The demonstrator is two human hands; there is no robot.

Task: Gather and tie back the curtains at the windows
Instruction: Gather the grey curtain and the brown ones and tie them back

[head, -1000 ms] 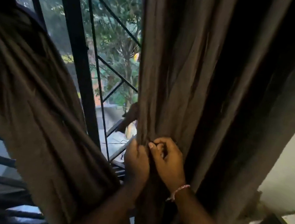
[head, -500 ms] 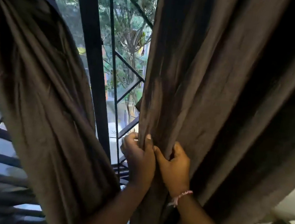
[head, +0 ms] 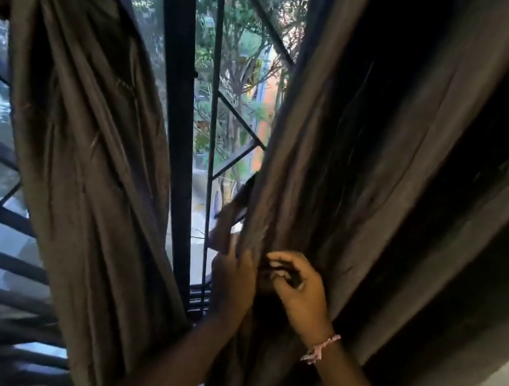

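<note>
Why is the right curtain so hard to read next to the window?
Head view: daylight through the window backlights the scene; the right curtain falls into near-black shadow toward the right; both hands are dim and slightly motion-blurred; wide-angle distortion bends the window bars.

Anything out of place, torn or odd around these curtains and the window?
Nothing stands out. The left curtain hangs gathered and twisted; the left hand and right hand bunch the right curtain's folds. The window grille looks intact.
</note>
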